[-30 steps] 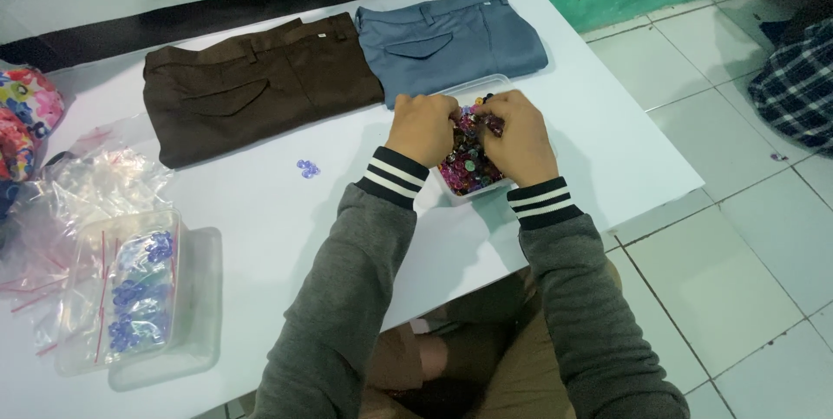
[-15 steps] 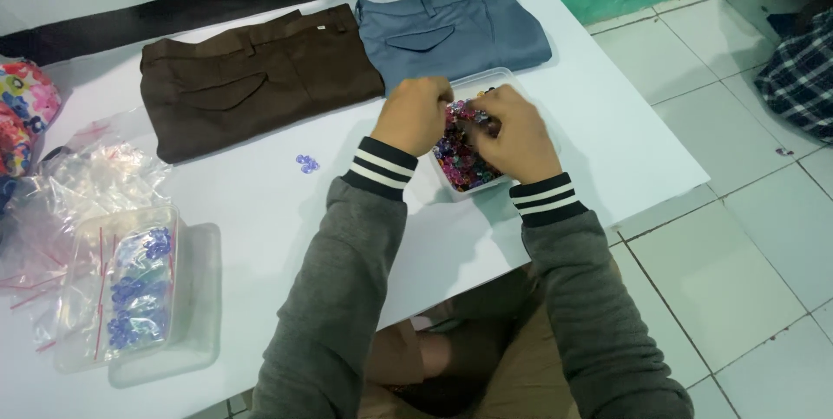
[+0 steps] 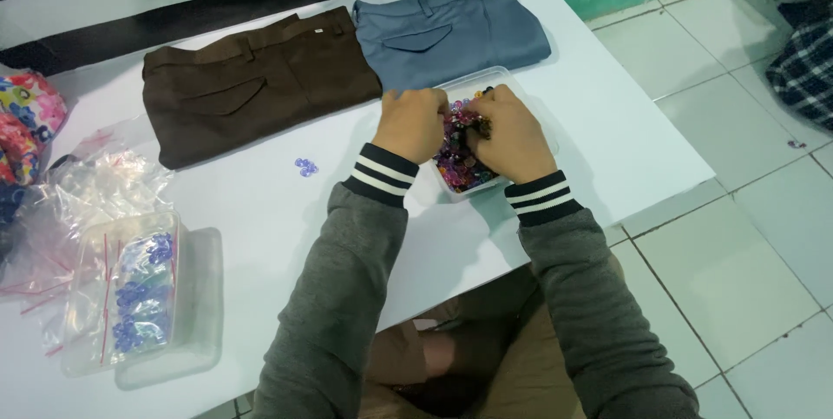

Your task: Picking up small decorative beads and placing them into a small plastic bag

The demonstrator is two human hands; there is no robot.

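bag at far left: a clear plastic bag (image 3: 87, 202) is lying crumpled by the surface edge, light and limp
lidded tub: a clear tub of blue pieces (image 3: 130, 297) is sitting near the front left, apart from both hands
loose piece: one small blue bead (image 3: 304, 166) is lying alone on the bare surface, likely to skid if nudged
left hand: the left hand (image 3: 412, 124) is curling narrow over the tray, fingers pinching into the beads; whether it is gripping any I cannot tell
tray of beads: the clear shallow tray (image 3: 473, 189) is resting just below the blue trousers, holding mixed coloured beads (image 3: 455, 163); the beads are looking tiny, hard and slippery, best pinched singly, while the tray seems light and thin, best taken by its rim
right hand: the right hand (image 3: 512, 137) is closing narrow on a small dark piece
surface: the white surface (image 3: 260, 211) is looking smooth, carrying folded brown trousers (image 3: 252, 85) and blue trousers (image 3: 451, 33)
room: pale floor tiles (image 3: 737, 237) are showing to the right
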